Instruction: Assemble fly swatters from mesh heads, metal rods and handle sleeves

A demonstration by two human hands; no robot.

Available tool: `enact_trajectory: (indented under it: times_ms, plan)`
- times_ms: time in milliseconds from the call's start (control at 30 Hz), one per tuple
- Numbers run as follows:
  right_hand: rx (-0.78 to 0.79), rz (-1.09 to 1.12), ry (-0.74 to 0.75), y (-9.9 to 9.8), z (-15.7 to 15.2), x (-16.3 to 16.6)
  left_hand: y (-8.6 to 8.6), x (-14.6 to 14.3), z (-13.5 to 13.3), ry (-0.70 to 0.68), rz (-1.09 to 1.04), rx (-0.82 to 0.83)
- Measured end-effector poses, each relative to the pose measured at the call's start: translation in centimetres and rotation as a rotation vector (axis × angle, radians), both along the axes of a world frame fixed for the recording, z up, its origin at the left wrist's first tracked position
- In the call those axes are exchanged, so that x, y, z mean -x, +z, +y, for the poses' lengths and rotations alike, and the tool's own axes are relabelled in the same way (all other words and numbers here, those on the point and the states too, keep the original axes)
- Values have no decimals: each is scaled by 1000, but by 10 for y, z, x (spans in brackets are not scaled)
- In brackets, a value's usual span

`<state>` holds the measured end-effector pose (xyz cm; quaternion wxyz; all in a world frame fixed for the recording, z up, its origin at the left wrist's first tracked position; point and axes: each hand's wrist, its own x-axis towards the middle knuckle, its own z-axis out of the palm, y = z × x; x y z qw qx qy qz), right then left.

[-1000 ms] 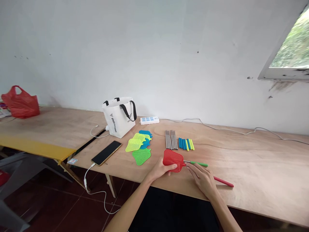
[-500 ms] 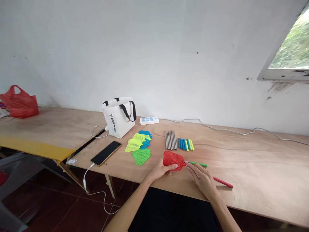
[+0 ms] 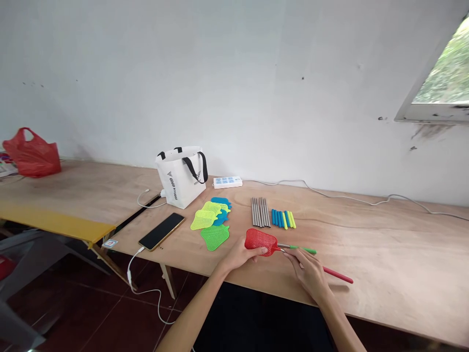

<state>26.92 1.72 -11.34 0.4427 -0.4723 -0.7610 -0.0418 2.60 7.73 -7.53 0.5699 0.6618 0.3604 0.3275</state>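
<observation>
A person stands at a plywood table (image 3: 384,254), fitting a fly swatter together at its near edge. The left hand (image 3: 238,255) pinches the red mesh swatter head (image 3: 261,240), fingers closed on its near rim. The right hand (image 3: 309,273) lies curled over a red handle (image 3: 339,276), and a thin rod with a green handle (image 3: 304,249) runs from the head just past the fingertips. I judge the joining step is under way; next, the rod wants lining up with the head's socket. The head looks flat, flexible and finely perforated.
</observation>
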Motion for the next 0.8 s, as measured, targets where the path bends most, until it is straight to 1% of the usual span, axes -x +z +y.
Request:
enact_trajectory:
  times_ms: [67, 167, 233, 367, 467, 567, 700, 800]
  plan:
    - [61, 24, 25, 2, 0, 4, 6, 6, 1, 12, 69, -47]
    - [167, 96, 63, 3, -3, 12, 11, 12, 2, -52, 115, -163]
    - [234, 138, 77, 5, -6, 15, 11, 13, 2, -73, 121, -193]
    - [303, 117, 41, 8, -7, 14, 15, 11, 1, -52, 71, -87]
    - [287, 41, -28, 10, -5, 10, 21, 11, -1, -70, 23, -9]
    - [262, 0, -58, 11, -4, 8, 24, 11, -2, -48, 13, 55]
    - [234, -23, -41, 11, -7, 12, 21, 10, 0, -60, -16, 58]
    - [252, -11, -49, 12, -9, 17, 20, 12, 0, -66, -14, 44]
